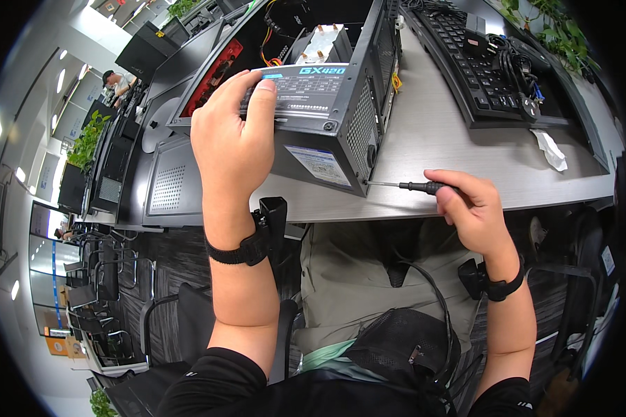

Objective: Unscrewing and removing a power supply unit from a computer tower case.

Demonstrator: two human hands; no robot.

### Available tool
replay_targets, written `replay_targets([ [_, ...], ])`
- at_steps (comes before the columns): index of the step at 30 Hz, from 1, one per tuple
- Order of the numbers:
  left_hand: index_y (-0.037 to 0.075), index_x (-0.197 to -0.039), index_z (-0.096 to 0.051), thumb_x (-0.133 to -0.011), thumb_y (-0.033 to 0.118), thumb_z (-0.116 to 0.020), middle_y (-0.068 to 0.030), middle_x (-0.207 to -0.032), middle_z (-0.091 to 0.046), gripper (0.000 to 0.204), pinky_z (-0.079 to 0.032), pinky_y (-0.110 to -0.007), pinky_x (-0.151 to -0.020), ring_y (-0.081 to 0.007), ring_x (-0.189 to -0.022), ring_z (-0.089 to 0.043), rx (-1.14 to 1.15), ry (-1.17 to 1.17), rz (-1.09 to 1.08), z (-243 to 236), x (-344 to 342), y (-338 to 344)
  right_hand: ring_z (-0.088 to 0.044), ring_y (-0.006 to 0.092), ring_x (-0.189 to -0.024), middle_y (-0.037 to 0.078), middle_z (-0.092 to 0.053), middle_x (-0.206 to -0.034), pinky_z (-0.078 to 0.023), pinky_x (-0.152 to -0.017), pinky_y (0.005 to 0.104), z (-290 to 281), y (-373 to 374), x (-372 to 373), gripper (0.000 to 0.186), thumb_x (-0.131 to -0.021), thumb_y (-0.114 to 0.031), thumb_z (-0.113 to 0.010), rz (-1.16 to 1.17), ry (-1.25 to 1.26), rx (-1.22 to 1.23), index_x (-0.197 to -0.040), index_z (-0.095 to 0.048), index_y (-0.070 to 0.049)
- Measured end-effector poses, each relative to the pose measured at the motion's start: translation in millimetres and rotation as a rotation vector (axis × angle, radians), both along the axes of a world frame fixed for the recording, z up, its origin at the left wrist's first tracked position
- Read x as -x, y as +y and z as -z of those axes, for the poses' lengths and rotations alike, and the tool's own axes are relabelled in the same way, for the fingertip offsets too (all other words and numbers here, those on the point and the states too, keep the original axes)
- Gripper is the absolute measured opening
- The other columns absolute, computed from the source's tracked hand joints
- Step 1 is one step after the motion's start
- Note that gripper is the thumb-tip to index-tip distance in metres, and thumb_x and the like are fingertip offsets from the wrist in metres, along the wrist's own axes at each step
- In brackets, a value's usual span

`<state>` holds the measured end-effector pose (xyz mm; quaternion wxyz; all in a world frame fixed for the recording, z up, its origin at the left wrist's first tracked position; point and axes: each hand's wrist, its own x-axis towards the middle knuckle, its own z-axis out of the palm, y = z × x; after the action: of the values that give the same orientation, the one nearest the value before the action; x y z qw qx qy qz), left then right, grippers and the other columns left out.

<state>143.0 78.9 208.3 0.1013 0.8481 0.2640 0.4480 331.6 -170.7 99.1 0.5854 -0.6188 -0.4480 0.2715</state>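
The screwdriver [421, 187], with a ribbed black handle and slim metal shaft, lies roughly level above the edge of the bench [424, 149]; its tip meets the lower corner of the power supply's rear face. The right hand [474, 212] pinches the handle between thumb and fingers. The power supply [302, 104] is a dark box with honeycomb mesh, seated at the near end of the open computer case [384, 55]. The left hand [231, 135] lies over its labelled top, thumb and forefinger narrowly apart; whether it grips cannot be told. Beyond are a finned silver heat sink [325, 45] and red circuit board [215, 78]. Right: black keyboard [452, 59], coiled cables [518, 76], crumpled white tissue [551, 150].
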Motion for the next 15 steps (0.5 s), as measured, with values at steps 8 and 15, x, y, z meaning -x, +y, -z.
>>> replay_targets([
  [8,-0.001,-0.109,-0.078,-0.097,0.031,-0.066,-0.0214,-0.111,-0.078,0.036,-0.056,-0.039,-0.092,-0.0384,-0.1,-0.075,-0.009,-0.002,0.013,0,0,1,-0.07,0.0106,-0.08,0.006,-0.071,-0.095,-0.057,-0.073,0.0234,12,-4,-7,0.028,-0.098,0.001,-0.072,-0.029,0.221,-0.069,-0.126,-0.073,0.003],
  [15,-0.001,-0.108,-0.079,-0.097,0.031,-0.066,-0.0217,-0.112,-0.078,0.036,-0.056,-0.039,-0.093,-0.0383,-0.101,-0.075,-0.016,0.001,0.01,1,0,2,-0.075,0.013,-0.084,0.008,-0.074,-0.094,-0.06,-0.071,0.0243,18,-1,-12,0.028,-0.096,0.003,-0.073,-0.04,0.154,-0.124,-0.124,-0.073,0.003],
])
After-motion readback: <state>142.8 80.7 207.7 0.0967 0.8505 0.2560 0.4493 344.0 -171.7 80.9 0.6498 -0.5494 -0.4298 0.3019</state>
